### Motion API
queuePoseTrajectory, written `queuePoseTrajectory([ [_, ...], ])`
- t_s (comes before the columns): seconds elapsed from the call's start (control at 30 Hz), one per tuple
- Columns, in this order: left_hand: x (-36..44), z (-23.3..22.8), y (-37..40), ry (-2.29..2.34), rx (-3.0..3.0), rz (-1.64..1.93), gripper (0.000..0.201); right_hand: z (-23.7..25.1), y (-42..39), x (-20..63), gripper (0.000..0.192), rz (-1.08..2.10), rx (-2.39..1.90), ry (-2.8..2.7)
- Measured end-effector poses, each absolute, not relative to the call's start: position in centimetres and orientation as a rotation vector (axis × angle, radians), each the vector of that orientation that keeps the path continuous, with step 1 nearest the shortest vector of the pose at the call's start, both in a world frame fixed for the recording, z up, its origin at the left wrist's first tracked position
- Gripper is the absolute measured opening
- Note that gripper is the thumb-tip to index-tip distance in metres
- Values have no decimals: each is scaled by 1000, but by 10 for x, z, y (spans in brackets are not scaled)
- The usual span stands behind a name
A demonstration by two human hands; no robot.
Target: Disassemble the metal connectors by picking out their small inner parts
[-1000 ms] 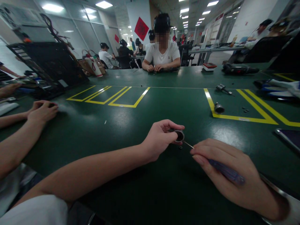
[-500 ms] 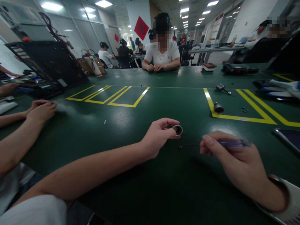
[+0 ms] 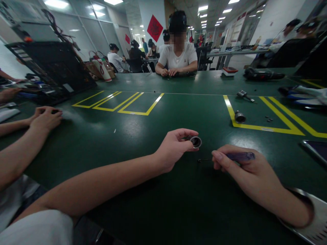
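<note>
My left hand [image 3: 176, 148] pinches a round metal cup-shaped part [image 3: 196, 142] between thumb and fingers, its open end turned toward me and to the right. My right hand [image 3: 240, 166] is closed around the purple see-through handle of a screwdriver [image 3: 241, 156]. The thin shaft points left, and its tip meets a small dark ring-like piece [image 3: 199, 161] just below the metal part. Whether that piece lies on the table or sits on the tip, I cannot tell.
Inside yellow tape on the green table [image 3: 143, 143] lie another metal cup [image 3: 239, 117] and several small dark pieces [image 3: 268, 118]. A metal part with a shaft [image 3: 245, 96] lies behind. A phone-like device [image 3: 315, 151] is at right. Another person's hands [image 3: 47, 119] are at left.
My right hand has moved left with the screwdriver, bringing its tip to the small dark piece. My left hand still holds the metal part, nearly in place.
</note>
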State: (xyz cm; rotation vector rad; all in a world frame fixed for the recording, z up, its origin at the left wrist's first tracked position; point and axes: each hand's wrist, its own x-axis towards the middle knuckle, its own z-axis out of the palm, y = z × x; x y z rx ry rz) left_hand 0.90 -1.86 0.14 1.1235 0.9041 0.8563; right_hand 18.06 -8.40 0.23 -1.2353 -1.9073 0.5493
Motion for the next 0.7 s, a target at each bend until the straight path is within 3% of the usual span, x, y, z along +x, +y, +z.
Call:
queuePoseTrajectory([
  [0.3, 9, 0, -19, 928, 1122, 894, 34, -1, -93, 178, 10, 244, -1044, -2108],
  [0.7, 9, 3, -23, 929, 1161, 839, 35, 1, -94, 180, 17, 16, -929, -2114],
])
